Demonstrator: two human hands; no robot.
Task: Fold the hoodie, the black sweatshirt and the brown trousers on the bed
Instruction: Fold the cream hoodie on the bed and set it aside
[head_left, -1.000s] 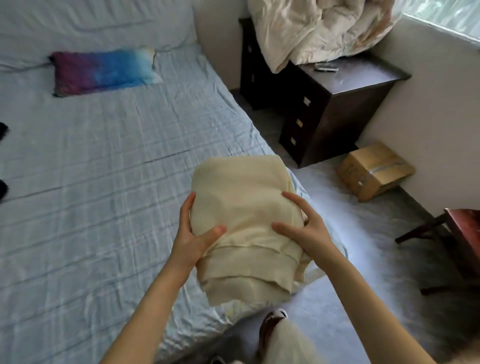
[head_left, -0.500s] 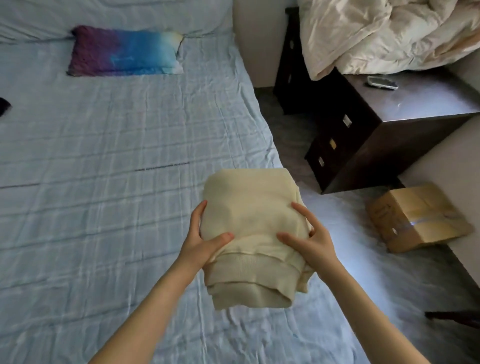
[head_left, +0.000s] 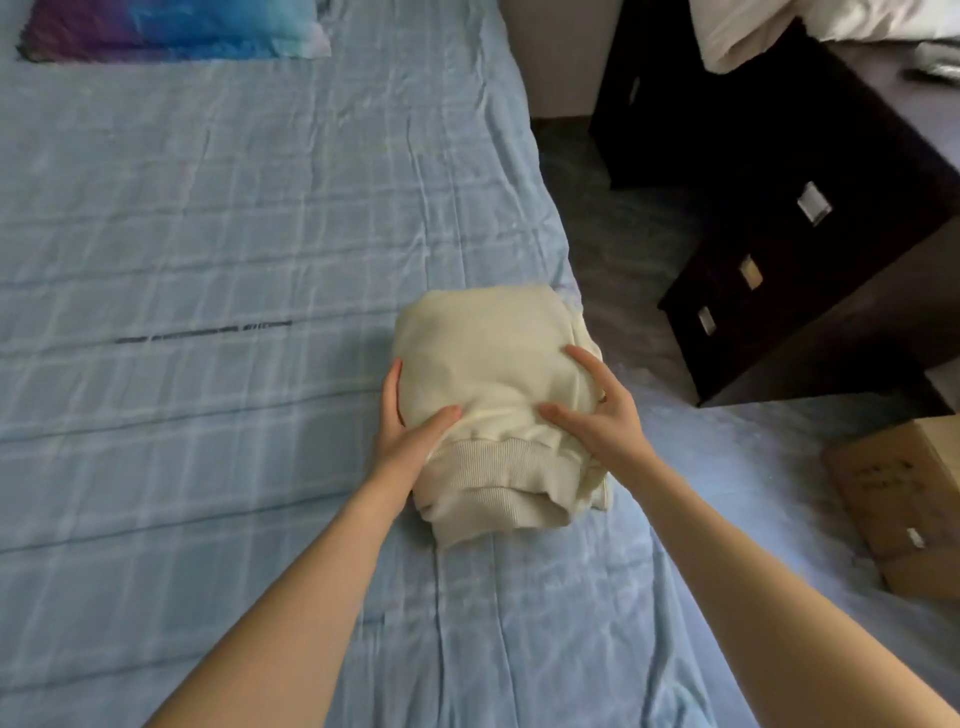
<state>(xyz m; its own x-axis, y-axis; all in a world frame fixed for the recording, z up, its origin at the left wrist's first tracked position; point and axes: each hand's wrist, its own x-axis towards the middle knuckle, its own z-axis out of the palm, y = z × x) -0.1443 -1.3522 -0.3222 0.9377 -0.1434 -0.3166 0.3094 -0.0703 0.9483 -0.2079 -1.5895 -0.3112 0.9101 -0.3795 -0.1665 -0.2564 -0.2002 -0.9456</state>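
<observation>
A blue-and-purple pillow (head_left: 171, 26) lay at the far left corner of the bed (head_left: 182, 249), whose pale blue checked sheet was creased. Toward the bed's right edge, the left hand (head_left: 410, 436) gripped the left side of the cream hoodie (head_left: 493, 364), thumb pressed on top and fingers (head_left: 390, 384) curled round its flank. The hoodie was folded into a thick bundle, ribbed hem toward the person; whether it rested on the sheet or hung just above it was not clear. The right hand (head_left: 597, 415) clamped the bundle's right side, thumb and fingers (head_left: 587, 361) spread apart over the cloth. Beyond the bed stood a dark chest of drawers (head_left: 779, 182) with pale bedding (head_left: 769, 31) heaped on it. A cardboard box (head_left: 904, 499) sat on the floor nearer the person.
</observation>
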